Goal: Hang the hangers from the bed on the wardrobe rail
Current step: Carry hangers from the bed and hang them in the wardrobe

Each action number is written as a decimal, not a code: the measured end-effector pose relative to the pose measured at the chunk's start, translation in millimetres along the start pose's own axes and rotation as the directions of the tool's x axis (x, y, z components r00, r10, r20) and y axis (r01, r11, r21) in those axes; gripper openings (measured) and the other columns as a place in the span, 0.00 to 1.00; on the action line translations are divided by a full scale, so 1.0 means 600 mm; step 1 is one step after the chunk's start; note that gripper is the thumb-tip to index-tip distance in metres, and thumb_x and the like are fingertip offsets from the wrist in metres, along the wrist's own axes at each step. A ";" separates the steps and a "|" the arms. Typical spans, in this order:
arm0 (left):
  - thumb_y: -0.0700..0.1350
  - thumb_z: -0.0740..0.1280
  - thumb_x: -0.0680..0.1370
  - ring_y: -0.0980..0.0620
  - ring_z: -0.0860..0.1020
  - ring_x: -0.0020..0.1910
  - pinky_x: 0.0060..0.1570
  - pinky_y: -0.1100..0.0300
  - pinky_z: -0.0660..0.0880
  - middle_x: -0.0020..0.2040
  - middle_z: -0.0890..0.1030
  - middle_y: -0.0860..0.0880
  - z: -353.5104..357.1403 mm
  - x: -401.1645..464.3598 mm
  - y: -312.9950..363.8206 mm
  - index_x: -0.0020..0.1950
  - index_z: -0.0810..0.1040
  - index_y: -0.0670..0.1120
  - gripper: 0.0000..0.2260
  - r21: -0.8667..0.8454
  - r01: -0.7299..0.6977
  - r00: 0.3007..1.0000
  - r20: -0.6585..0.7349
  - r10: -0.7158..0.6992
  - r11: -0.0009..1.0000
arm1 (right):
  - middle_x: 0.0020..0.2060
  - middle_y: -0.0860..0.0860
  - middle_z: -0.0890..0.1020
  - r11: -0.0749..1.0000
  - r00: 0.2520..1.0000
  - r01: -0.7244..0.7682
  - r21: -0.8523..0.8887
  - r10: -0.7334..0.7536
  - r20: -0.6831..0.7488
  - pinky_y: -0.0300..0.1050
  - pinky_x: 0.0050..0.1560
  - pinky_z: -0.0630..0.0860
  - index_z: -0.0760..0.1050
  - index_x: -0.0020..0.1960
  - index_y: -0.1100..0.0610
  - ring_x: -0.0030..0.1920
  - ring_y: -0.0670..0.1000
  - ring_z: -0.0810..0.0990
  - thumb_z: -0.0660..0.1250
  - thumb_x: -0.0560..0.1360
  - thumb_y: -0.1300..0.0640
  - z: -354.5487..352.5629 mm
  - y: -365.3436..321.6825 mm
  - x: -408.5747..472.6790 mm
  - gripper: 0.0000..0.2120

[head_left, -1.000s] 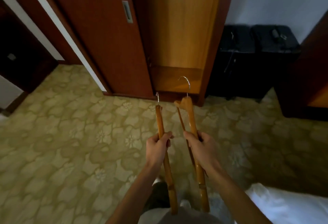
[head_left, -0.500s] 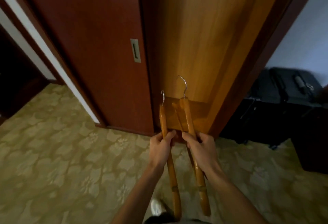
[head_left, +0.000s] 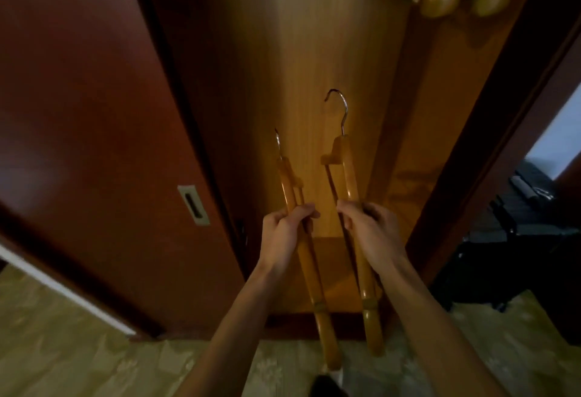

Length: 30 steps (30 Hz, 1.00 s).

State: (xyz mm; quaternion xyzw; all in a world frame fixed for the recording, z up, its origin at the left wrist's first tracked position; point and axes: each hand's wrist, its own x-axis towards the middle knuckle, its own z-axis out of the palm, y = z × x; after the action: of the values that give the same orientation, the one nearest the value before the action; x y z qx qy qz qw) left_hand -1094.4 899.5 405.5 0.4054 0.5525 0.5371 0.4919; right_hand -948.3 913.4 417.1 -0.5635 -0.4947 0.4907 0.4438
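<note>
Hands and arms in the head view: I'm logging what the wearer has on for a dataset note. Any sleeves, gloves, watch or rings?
Both forearms are bare up to the picture's lower edge, with no sleeve in view. The left hand and the right hand wear no gloves, and no watch or band shows at either wrist. No ring shows, though the picture is dim.

Support surface: floor, covered in pale floral-patterned carpet. The wardrobe stands directly on it. A black case rests on it, right of the wardrobe.
</note>
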 end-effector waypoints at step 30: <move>0.55 0.67 0.79 0.57 0.84 0.35 0.43 0.60 0.76 0.34 0.85 0.51 0.162 0.534 0.568 0.40 0.85 0.48 0.15 0.053 -0.527 0.832 0.236 0.502 0.848 | 0.30 0.45 0.84 0.886 0.869 0.457 0.081 -0.425 -0.255 0.38 0.35 0.74 0.85 0.46 0.55 0.31 0.44 0.83 0.68 0.77 0.47 -0.033 -0.554 0.489 0.12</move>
State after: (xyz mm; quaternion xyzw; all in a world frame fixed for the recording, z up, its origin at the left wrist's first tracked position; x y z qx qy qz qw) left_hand -1086.8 1263.7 715.1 0.6222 0.3970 0.5700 0.3609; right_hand -960.4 1243.0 713.6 -0.4560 -0.5203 0.3409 0.6365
